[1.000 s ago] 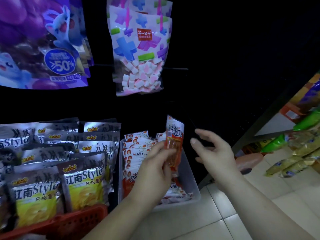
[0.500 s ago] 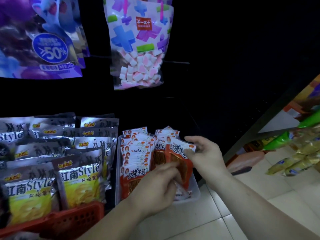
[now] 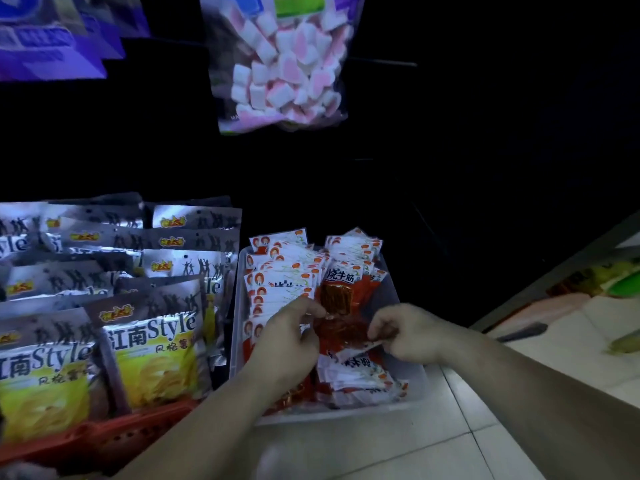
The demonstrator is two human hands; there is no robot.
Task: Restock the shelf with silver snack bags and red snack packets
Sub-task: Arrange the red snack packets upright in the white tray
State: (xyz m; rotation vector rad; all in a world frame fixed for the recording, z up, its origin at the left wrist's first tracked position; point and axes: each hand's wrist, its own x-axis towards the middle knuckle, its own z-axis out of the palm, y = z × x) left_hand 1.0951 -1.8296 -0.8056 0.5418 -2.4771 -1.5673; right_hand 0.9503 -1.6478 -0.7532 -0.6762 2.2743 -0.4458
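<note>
Nearest you, pale glossy floor tiles [image 3: 381, 452] run beneath both bare forearms. Your left hand [image 3: 287, 344] curls its fingers and pinches the left edge of a red snack packet [image 3: 341, 323] with a white printed top band. Your right hand [image 3: 412, 334] pinches the same packet at its lower right corner. The packet stands nearly upright over the near right part of a clear plastic tray [image 3: 412, 403], above loose packets lying flat at the tray's front. Behind your hands, standing packets [image 3: 277, 282] of the same kind fill the tray in two overlapping columns. Just left of the tray, a red plastic mesh basket [image 3: 114, 438] holds silver snack bags [image 3: 152, 344] with yellow fronts, ranked in overlapping rows toward the dark shelf back. Farther up hangs a clear bag of pink-and-white marshmallows [image 3: 284, 64]. At upper left hang blurred purple bags [image 3: 52, 39].
</note>
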